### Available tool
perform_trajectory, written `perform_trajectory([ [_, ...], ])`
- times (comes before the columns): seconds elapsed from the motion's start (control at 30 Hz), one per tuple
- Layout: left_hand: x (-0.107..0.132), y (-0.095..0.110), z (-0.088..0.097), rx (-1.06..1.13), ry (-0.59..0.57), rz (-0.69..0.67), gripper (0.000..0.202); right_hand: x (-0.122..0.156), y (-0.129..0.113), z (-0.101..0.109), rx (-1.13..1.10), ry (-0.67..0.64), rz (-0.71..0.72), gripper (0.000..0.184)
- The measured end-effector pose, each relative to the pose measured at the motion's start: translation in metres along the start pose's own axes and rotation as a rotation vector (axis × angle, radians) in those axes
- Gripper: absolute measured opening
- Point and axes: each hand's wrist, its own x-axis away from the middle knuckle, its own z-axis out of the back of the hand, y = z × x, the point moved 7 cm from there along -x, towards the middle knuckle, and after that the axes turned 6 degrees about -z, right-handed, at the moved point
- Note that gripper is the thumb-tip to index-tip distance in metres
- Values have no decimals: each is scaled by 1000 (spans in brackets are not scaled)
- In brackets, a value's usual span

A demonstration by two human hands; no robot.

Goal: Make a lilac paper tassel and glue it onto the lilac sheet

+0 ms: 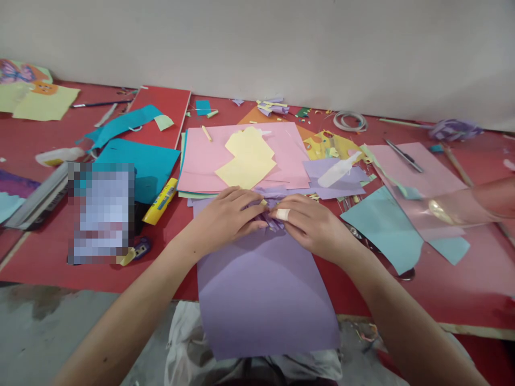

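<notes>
My left hand (pixel 227 217) and my right hand (pixel 309 222) meet over a small bunch of fringed purple paper (pixel 272 214), fingers pinched on it from both sides. A white plaster wraps one right finger. The bunch rests on a large purple sheet (pixel 261 289) that hangs over the table's front edge toward my lap. Just beyond my hands lie a pink sheet (pixel 201 158) and yellow cut pieces (pixel 246 161) on top of it.
The red table (pixel 40 252) is strewn with coloured paper: teal sheets (pixel 153 166), a light blue piece (pixel 386 225), pink paper (pixel 426 177) at right. A yellow glue stick (pixel 161 201), a white glue bottle (pixel 338 170), scissors (pixel 403 155) and tape rolls (pixel 351 120) lie about. Another person's arm (pixel 483 201) blurs in from the right.
</notes>
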Motion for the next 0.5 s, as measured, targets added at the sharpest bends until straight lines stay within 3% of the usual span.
perform_trajectory([
  [0.5,1,-4,1,81,-11,76,45,0,1,0,8,-48,-48,20],
])
